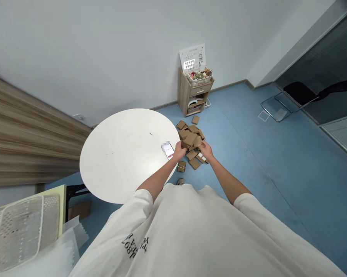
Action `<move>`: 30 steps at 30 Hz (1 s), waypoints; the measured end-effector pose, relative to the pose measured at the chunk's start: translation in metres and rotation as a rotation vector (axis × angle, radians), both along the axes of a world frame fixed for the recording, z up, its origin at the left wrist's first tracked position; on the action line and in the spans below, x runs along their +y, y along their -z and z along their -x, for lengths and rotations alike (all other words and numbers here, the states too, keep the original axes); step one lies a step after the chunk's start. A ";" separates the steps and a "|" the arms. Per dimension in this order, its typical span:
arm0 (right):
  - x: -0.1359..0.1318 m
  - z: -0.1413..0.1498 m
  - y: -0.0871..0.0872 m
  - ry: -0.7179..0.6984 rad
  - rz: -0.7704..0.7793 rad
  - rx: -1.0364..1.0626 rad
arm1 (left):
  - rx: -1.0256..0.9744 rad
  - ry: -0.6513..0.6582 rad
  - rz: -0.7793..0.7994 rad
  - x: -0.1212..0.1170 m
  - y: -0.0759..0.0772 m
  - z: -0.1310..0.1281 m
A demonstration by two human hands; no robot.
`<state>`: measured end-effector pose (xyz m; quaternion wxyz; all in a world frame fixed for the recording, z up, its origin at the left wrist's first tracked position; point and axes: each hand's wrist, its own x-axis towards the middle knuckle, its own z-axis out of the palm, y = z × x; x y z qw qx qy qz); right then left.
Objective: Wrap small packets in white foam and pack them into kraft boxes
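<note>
My left hand [179,151] and my right hand [206,150] are both closed on opposite sides of a brown cardboard box [191,140], which looks partly unfolded. It is held above a heap of small brown cardboard boxes [194,164] on the floor, and its outline blends into theirs. Beside my left forearm, a phone [169,150] with a lit screen lies near the edge of the white round table [124,154]. One box [181,166] rests apart from the heap, close to my shoe [180,181].
Against the wall stands a wooden cabinet [184,94] with a filled white basket [200,81] on top. A folding chair [300,94] is at the far right. At lower left, a perforated plastic basket [20,227] sits on a yellow-edged surface. Blue floor [248,154] extends to the right.
</note>
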<state>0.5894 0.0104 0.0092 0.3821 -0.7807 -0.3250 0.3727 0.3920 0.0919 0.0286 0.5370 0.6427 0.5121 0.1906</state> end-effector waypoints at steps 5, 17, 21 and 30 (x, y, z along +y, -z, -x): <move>-0.012 0.011 0.019 -0.022 0.063 0.051 | 0.038 -0.031 0.117 -0.008 0.013 0.016; -0.002 0.037 0.015 -0.075 0.066 0.078 | 0.049 -0.099 0.117 -0.001 0.022 0.047; 0.002 0.054 0.011 -0.132 0.083 0.083 | 0.036 -0.162 0.137 -0.006 0.021 0.065; 0.022 0.117 0.010 -0.316 0.084 0.111 | 0.010 -0.333 0.146 -0.031 0.010 0.137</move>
